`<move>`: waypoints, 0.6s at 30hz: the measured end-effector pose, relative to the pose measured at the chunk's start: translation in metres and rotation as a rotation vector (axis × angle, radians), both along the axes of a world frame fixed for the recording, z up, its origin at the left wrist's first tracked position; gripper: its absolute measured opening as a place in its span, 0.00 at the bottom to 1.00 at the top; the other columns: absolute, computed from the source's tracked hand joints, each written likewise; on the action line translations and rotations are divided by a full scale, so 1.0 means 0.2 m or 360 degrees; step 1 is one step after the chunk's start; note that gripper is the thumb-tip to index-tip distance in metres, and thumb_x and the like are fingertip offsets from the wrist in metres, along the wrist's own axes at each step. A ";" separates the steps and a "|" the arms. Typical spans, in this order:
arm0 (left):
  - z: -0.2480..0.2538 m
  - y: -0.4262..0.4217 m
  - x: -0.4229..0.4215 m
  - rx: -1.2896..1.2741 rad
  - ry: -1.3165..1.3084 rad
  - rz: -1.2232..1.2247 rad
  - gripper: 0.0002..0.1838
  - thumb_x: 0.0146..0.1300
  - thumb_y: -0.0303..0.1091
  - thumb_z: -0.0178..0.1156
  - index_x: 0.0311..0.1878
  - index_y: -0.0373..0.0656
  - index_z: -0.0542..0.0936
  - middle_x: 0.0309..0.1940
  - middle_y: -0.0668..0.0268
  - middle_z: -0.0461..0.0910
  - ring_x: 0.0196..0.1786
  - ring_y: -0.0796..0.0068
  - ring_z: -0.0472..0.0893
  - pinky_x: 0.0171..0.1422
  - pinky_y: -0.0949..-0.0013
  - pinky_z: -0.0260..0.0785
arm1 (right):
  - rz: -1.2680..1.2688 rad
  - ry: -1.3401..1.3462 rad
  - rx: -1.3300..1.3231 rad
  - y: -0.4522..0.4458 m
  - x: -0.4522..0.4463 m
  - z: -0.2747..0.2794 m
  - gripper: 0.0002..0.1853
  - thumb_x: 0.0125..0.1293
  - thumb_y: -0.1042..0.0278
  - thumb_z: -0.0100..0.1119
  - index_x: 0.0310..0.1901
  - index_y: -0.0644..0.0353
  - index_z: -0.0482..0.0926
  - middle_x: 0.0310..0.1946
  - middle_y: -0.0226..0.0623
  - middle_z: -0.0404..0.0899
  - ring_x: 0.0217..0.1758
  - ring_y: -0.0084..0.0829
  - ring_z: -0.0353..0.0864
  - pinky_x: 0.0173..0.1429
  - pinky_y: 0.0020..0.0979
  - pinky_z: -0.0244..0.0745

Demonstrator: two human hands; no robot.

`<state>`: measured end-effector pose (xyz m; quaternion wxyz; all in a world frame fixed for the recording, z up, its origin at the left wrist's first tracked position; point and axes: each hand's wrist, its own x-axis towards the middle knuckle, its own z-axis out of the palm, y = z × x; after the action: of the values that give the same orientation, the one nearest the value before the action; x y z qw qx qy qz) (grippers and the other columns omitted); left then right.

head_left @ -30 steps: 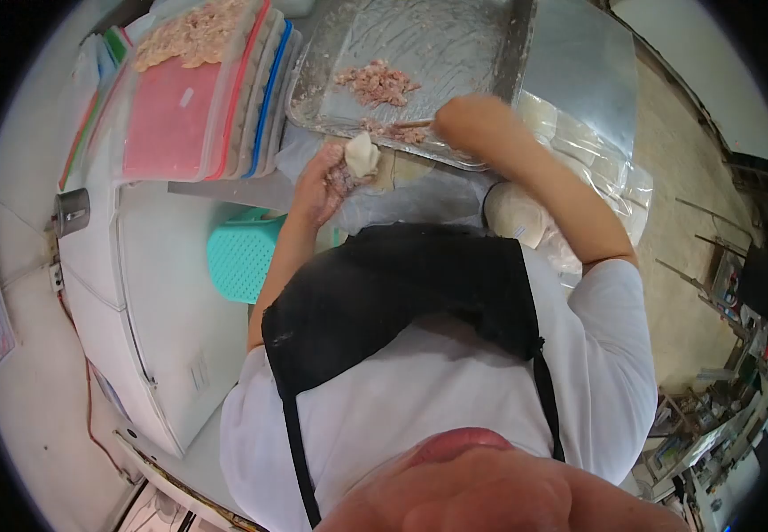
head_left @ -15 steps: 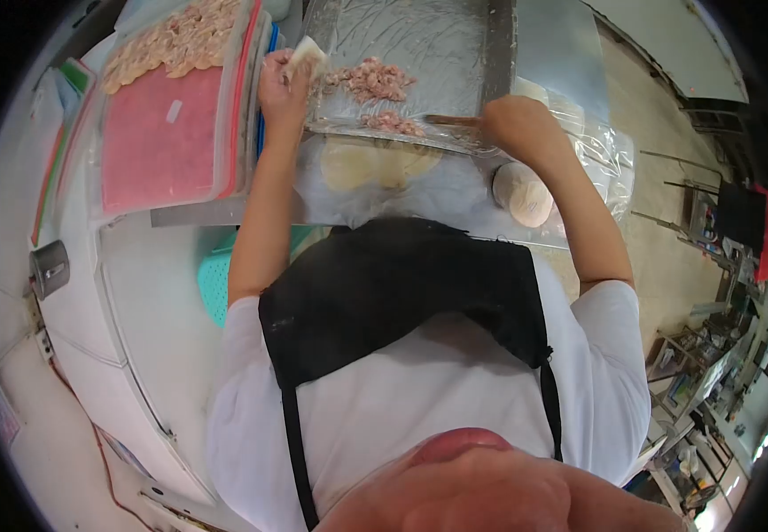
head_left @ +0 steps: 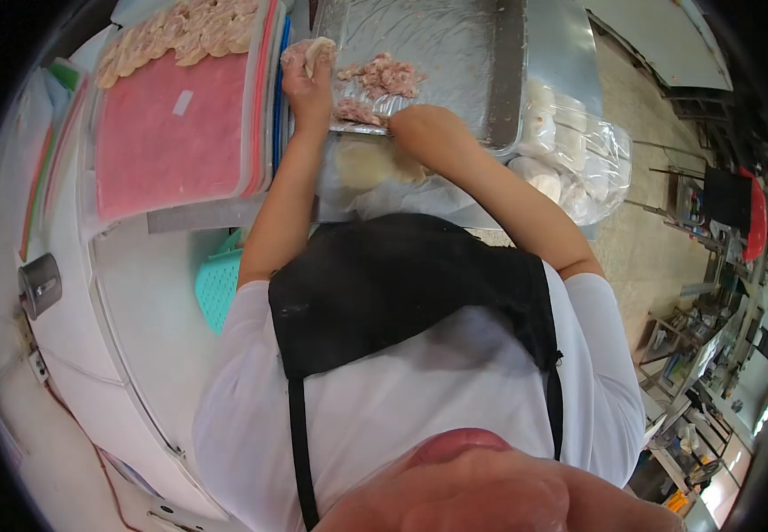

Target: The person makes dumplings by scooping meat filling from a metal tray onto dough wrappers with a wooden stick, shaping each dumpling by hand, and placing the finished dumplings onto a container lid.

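My left hand [head_left: 309, 75] is raised at the left edge of a metal tray [head_left: 508, 66], its fingers closed around a pale dough wrapper [head_left: 317, 53]. Inside the tray lies a pile of pinkish minced meat [head_left: 385, 76], with a smaller lump of meat [head_left: 357, 112] by the near rim. My right hand [head_left: 426, 133] is closed at that near rim, beside the smaller lump. It grips a thin wooden stick, which the hand now mostly hides. Flat round wrappers [head_left: 366, 166] lie on clear plastic just below the tray.
On the left, a stack of plastic trays has a pink top tray [head_left: 171, 142] with rows of filled dumplings [head_left: 180, 35] along its far end. Bagged stacks of white wrappers [head_left: 570, 146] sit at the right. A teal basket [head_left: 218, 282] is below the counter edge.
My right hand has moved left along the tray's near rim, toward the smaller meat lump. My left fingers have folded further around the wrapper. The view has shifted slightly.
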<state>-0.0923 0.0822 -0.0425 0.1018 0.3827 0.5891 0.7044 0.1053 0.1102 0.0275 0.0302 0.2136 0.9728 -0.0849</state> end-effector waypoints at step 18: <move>0.52 -0.18 0.21 0.0449 -0.1975 -0.0875 0.20 0.69 0.38 0.45 0.55 0.33 0.72 0.55 0.53 0.75 0.59 0.57 0.74 0.65 0.57 0.67 | -0.0641 0.1035 -0.1817 0.35 0.33 0.13 0.19 0.71 0.53 0.50 0.41 0.60 0.83 0.16 0.21 0.63 0.17 0.13 0.57 0.22 0.19 0.52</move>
<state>-0.0500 0.0469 0.0612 0.5439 0.0542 0.2062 0.8116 0.1708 0.1806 0.0536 -0.1718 0.3045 0.6768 -0.6479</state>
